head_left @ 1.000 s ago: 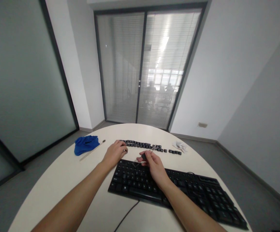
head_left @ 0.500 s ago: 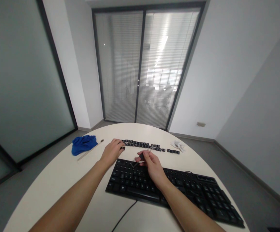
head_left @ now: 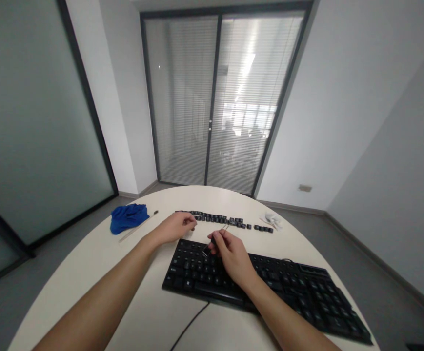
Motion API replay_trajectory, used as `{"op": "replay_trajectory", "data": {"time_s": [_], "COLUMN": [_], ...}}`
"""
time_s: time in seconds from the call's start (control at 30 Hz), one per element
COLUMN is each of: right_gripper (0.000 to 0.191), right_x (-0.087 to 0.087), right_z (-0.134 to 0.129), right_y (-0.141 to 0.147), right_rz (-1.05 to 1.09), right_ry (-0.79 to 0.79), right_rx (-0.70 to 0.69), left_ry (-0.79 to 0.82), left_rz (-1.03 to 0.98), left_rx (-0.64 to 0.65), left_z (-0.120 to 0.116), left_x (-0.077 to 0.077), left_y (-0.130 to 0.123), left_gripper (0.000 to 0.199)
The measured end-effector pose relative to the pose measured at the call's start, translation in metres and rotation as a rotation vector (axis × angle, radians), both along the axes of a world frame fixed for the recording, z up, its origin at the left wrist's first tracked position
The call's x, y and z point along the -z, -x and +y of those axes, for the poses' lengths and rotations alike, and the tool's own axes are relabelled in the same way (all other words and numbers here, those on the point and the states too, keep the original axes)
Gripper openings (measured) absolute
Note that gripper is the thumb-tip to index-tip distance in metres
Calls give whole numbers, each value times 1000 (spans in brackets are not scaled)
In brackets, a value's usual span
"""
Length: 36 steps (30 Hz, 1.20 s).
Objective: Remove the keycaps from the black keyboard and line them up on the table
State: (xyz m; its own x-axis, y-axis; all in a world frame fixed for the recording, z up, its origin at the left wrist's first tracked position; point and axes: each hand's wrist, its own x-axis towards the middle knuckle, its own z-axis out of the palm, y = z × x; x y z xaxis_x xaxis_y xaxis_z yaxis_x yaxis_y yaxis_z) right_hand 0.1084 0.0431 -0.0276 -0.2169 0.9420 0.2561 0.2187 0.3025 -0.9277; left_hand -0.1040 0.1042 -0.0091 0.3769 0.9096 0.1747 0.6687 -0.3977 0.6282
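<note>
My right hand [head_left: 230,251] is closed around the dark handle of a wire keycap puller [head_left: 207,251], over the upper left part of a black keyboard [head_left: 212,291]. One wire end points down at the keys there; thin wires also stick out on the far side of the fingers. My left hand [head_left: 178,225] is beyond the keyboard's left corner, beside rows of loose black keycaps [head_left: 212,218]. Its fingers are curled together, and whatever is between them is hidden. Several key places in the keyboard's upper left lack their caps.
A blue cloth [head_left: 129,218] and a thin brush [head_left: 138,226] lie at the left of the round table [head_left: 98,273]. White crumpled material [head_left: 272,219] sits at the right beyond the keycaps. A black cable [head_left: 190,325] runs from the keyboard's near edge.
My left hand has drawn its fingers in and shifted slightly right beside the keycaps. The right hand has turned a little, with the puller's wire end nearer the keys.
</note>
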Motion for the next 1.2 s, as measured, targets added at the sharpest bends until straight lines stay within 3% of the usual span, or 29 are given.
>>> {"op": "replay_trajectory", "data": {"time_s": [0.1, 0.23, 0.37, 0.6, 1.2], "right_gripper": [37, 36, 35, 34, 38], "right_x": [-5, -9, -13, -19, -26], "right_z": [-3, -4, -6, -10, -11], "right_y": [-4, -8, -8, -8, -12], "right_rz": [-150, -259, -339, -432, -621], "right_ry": [-39, -86, -138, -190, -288], "right_rx": [-7, -25, -62, -63, 39], "left_ry": [259, 450, 375, 262, 297], "left_rz": [-2, 76, 194, 282, 215], "left_rx": [239, 326, 329, 329, 352], "left_z": [-14, -26, -29, -31, -27], "left_x": [-15, -21, -16, -12, -3], "left_y": [-4, -9, -15, -23, -23], "left_gripper": [24, 35, 43, 32, 33]}}
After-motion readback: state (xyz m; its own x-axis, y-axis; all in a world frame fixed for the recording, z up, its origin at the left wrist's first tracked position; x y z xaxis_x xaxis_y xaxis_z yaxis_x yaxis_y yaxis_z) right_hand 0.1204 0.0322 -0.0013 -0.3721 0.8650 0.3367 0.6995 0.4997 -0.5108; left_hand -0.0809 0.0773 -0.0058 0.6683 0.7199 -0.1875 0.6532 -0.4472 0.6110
